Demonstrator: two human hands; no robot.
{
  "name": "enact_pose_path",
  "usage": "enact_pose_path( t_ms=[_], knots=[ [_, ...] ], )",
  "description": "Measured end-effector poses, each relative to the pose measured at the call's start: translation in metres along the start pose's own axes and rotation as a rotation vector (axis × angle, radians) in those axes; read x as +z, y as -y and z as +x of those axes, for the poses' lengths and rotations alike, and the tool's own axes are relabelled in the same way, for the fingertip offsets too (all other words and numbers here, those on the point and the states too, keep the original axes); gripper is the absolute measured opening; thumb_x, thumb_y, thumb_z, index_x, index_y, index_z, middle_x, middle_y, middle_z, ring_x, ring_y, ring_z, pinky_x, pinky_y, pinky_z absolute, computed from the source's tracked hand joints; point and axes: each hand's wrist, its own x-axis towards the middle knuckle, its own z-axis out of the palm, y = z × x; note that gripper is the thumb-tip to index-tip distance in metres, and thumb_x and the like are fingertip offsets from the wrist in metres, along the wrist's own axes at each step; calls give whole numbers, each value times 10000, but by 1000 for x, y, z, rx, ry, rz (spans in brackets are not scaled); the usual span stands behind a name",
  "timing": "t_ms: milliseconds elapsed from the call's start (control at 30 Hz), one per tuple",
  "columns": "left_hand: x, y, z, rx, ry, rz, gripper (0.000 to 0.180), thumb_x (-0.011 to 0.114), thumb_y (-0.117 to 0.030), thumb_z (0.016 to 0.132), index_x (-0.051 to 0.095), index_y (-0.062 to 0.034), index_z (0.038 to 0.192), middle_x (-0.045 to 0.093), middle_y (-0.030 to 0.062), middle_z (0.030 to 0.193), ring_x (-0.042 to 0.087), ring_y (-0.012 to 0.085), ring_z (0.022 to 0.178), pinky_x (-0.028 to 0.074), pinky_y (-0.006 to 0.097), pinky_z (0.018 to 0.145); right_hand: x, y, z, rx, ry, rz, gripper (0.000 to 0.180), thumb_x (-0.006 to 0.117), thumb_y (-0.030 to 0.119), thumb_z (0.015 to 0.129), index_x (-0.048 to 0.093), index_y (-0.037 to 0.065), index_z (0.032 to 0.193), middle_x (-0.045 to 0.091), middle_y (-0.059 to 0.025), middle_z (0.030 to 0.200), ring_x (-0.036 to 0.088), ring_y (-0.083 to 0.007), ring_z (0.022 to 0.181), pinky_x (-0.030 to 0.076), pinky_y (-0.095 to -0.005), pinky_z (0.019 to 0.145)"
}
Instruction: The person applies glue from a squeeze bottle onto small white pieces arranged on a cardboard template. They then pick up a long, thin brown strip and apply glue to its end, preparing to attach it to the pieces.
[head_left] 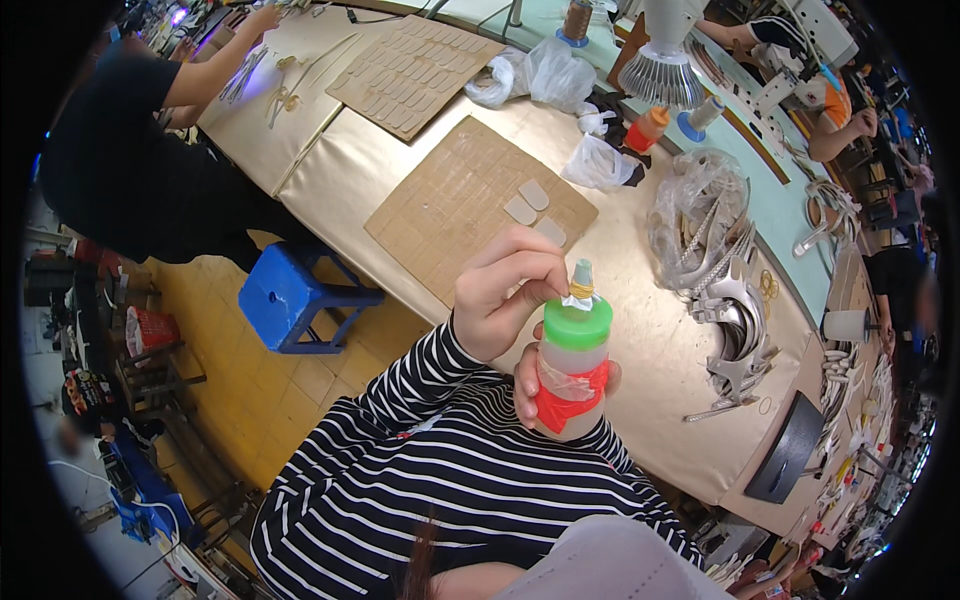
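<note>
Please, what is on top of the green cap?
A pale nozzle, with a yellow band around it and white material at its base, partly covered by the left hand.

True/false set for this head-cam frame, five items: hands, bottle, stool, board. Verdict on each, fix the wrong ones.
1. The right hand is wrapped around the body of the bottle. True.
2. The bottle's cap is red. False: the cap is green; the red is a wrap around the body.
3. The left hand has its fingertips at the base of the nozzle, by some white material. True.
4. The plastic stool stands on the worktable. False: the stool stands on the yellowish floor, left of the worktable.
5. Pale rounded pieces lie on the nearer brown board. True.
</note>
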Motion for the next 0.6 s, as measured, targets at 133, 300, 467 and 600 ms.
enact_pose_path(
  t_ms=[133,300,467,600],
  knots=[
    [-7,-7,5,-100,182,-127,95,640,1,720,599,-41,795,569,37,835,520,202,836,404,298,763,-4,4,-4,37,15,-24,830,702,442,723,336,-96,1238,510,-323,972,603,-367,818,554,-414,666],
    [-18,-13,10,-110,361,-58,55,641,-37,744,590,-43,766,576,29,840,519,208,922,344,380,937,-11,1,-11,21,10,9,836,735,387,694,331,-107,1232,511,-339,958,608,-390,812,552,-446,668],
    [-30,-5,8,-153,495,0,43,632,-46,769,594,-35,753,586,72,854,539,233,972,208,494,1066,-22,-1,-13,88,5,42,829,697,441,705,351,-113,1215,513,-310,973,605,-364,827,553,-419,680],
    [-24,11,3,-291,338,-314,95,585,-38,823,562,-33,915,595,109,948,562,239,1006,228,483,1070,-25,3,2,191,124,90,789,590,537,756,402,-105,1175,513,-234,1012,590,-312,851,537,-385,674]
  ],
)
